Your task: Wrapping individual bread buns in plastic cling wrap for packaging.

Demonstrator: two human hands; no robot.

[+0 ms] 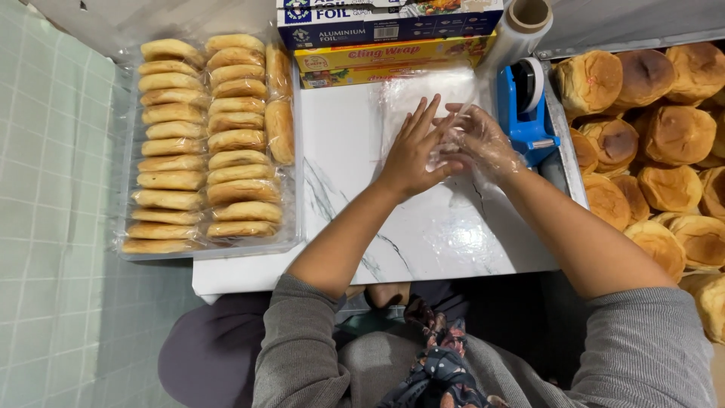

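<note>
The left hand (411,151) is lying flat on a sheet of clear cling film (423,113) that is spread over the white marble board (340,151); its fingers are extended and slightly fanned, gripping nothing. The right hand (476,140) is resting just beside it, partly draped in bunched film. Its fingers are curling loosely into that film (whether they are pinching it cannot be told). The fingertips of both hands are meeting near the middle of the board.

At the far edge of the board, a blue foil box (389,23) is lying stacked on a yellow wrap box (393,57). A roll of clear film (517,30) is standing tilted beside them, and a blue tape dispenser (526,106) is sitting just right of the right hand.

On the left, a clear tray (291,238) is holding two rows of wrapped flat buns (204,143), standing on edge. On the right, a heap of round browned buns (664,136) is lying unwrapped, well apart from the tray.
</note>
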